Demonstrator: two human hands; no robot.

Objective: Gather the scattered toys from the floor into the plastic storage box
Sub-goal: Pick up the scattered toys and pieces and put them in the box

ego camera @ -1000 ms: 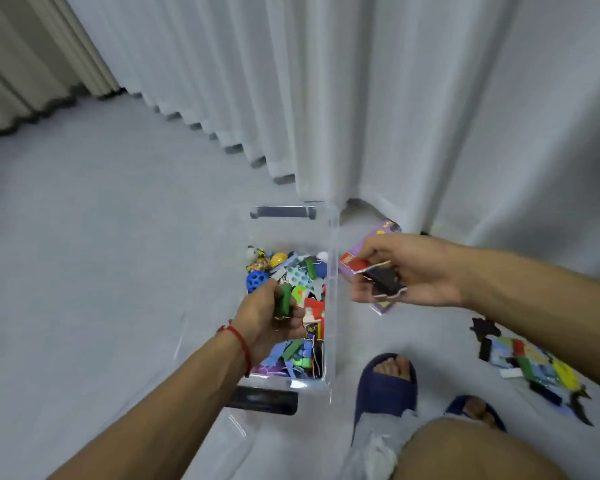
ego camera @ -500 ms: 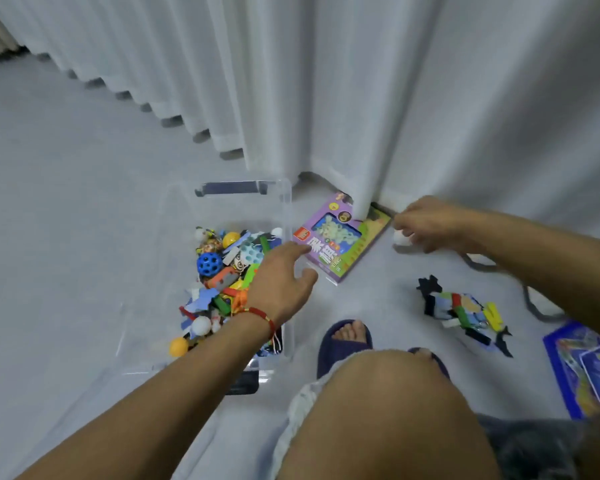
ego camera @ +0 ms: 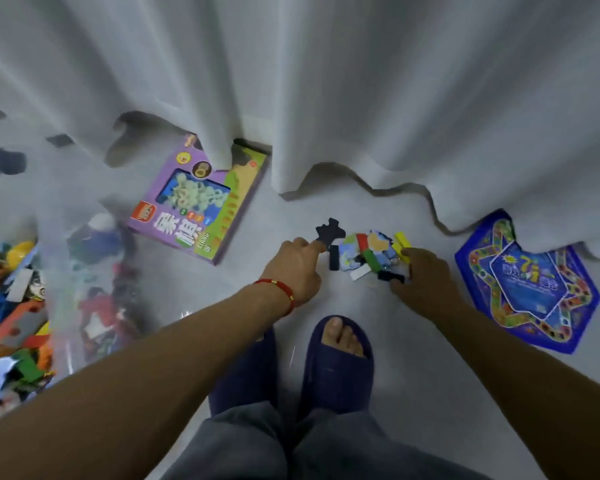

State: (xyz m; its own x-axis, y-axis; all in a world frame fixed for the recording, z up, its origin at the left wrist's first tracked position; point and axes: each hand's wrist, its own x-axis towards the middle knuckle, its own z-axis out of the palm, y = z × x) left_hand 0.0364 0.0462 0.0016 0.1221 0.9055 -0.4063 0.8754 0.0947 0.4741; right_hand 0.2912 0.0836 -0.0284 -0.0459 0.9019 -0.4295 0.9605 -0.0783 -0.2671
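Note:
A small heap of coloured puzzle pieces and blocks lies on the grey floor ahead of my feet. My left hand, with a red string at the wrist, reaches to the heap's left edge, one finger touching a dark jagged piece. My right hand rests on the heap's right side, fingers curled over a black piece and a yellow block; its grip is hidden. The clear plastic storage box, full of mixed toys, stands at the far left.
A purple toy box lies partly under the white curtain between the storage box and the heap. A blue star-patterned game board lies at the right. My feet in dark slippers stand just behind the heap.
The view swung right and down. My left hand left the storage box and reached the floor heap. My right hand moved from the curtain's foot to the heap's right side.

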